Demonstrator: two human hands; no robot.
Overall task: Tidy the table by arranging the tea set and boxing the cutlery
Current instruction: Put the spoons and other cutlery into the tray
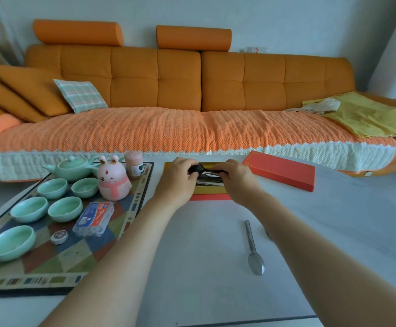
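Observation:
Over the open red cutlery box with its yellow lining, my left hand and my right hand both grip a dark piece of cutlery, one at each end. More cutlery lies in the box under my hands, mostly hidden. The box's red lid lies to the right. A metal spoon lies on the white table near me. A second utensil beside my right forearm is mostly hidden. On the patterned mat at the left stand a pale green teapot and several green cups.
A pink rabbit figure, a pink jar, a clear plastic box with a blue and red label and a small round tin share the mat. An orange sofa runs behind the table.

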